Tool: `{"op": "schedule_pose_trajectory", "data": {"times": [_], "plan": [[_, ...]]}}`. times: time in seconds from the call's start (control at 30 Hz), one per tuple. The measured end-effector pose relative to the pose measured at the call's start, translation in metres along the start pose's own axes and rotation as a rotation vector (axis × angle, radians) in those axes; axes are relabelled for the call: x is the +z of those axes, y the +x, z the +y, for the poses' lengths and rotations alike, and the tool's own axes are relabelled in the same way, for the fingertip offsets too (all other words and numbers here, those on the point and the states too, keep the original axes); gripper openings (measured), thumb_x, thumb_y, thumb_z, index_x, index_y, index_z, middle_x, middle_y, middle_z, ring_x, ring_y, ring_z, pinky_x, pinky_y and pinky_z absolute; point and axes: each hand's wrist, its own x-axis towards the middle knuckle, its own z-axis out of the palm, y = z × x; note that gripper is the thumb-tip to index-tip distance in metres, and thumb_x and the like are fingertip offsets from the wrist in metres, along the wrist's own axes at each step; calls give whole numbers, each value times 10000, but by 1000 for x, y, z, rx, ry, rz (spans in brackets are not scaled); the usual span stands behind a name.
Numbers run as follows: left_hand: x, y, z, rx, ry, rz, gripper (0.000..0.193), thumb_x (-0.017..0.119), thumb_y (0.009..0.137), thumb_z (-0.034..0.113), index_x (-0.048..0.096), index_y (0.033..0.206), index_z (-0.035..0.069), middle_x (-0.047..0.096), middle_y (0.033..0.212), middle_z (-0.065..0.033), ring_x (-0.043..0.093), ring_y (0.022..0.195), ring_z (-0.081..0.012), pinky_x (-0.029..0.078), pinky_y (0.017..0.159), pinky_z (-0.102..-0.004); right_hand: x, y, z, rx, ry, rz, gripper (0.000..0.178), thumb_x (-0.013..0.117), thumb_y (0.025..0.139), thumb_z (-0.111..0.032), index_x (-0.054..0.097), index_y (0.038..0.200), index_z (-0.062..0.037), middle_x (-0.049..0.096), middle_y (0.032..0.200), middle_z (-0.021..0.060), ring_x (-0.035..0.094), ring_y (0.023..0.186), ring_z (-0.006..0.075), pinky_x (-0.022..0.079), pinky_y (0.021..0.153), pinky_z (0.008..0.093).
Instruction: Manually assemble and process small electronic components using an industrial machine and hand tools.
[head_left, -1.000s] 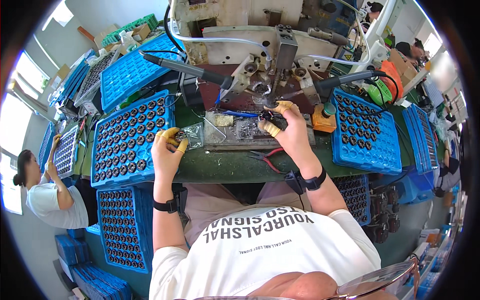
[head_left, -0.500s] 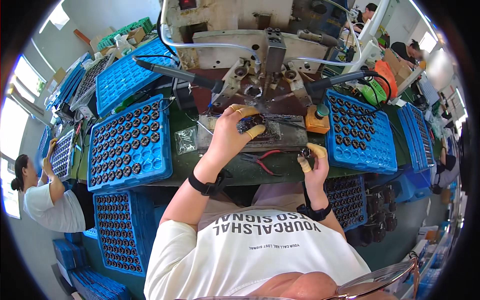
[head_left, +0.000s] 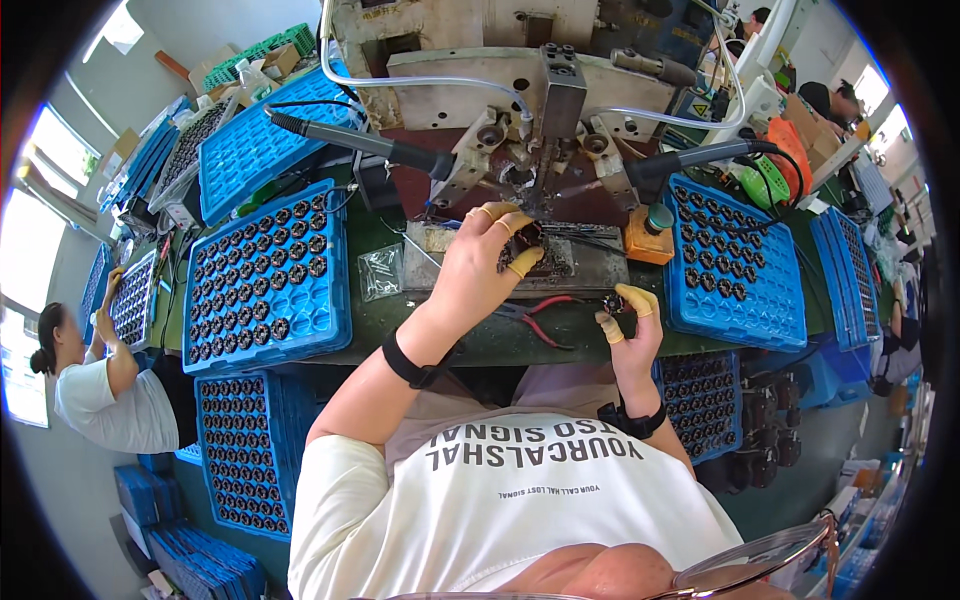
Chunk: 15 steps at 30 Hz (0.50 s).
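In my left hand point(head_left: 485, 258), raised over the metal block point(head_left: 602, 266) in front of the machine, is a small dark round ring-shaped part point(head_left: 526, 238). Yellow finger covers wrap its fingertips, which close around the part. Nearer to me and further right, my right hand point(head_left: 634, 330) pinches a similar small dark round part point(head_left: 612, 304) between covered thumb and fingers. Red-handled pliers point(head_left: 538, 318) lie on the green bench between the hands. Above my left hand stands the machine's metal tooling point(head_left: 540, 160).
Blue trays of dark round parts stand left point(head_left: 338, 330) and right point(head_left: 790, 325). A clear bag of small pins point(head_left: 380, 274) lies beside the block, an orange box point(head_left: 648, 245) at its right end. Black-handled rods point(head_left: 360, 143) angle toward the tooling. A co-worker point(head_left: 110, 380) sits at far left.
The whole view has shifted slightly. My left hand has turned a little over the block, its part still held. My right hand keeps its part at about the same place.
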Motion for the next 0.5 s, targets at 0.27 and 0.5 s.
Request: {"op": "schedule_pose_trajectory", "data": {"times": [0.27, 0.5], "plan": [[0, -1, 2, 215, 183, 43, 333, 744, 770, 91, 674, 1094, 55, 616, 1056, -126, 585, 962, -316, 490, 822, -369, 0, -3, -4, -22, -44, -30, 433, 811, 737, -165, 636, 1110, -33, 603, 1021, 100, 570, 870, 226, 484, 756, 304], [3, -5, -1, -78, -210, 21, 283, 745, 769, 98, 680, 1042, 58, 615, 1045, -117, 590, 950, -304, 487, 819, -379, 1, -4, -5, -23, -39, -28, 424, 808, 743, -174, 638, 1104, -33, 602, 1024, 98, 570, 871, 225, 483, 757, 304]]}}
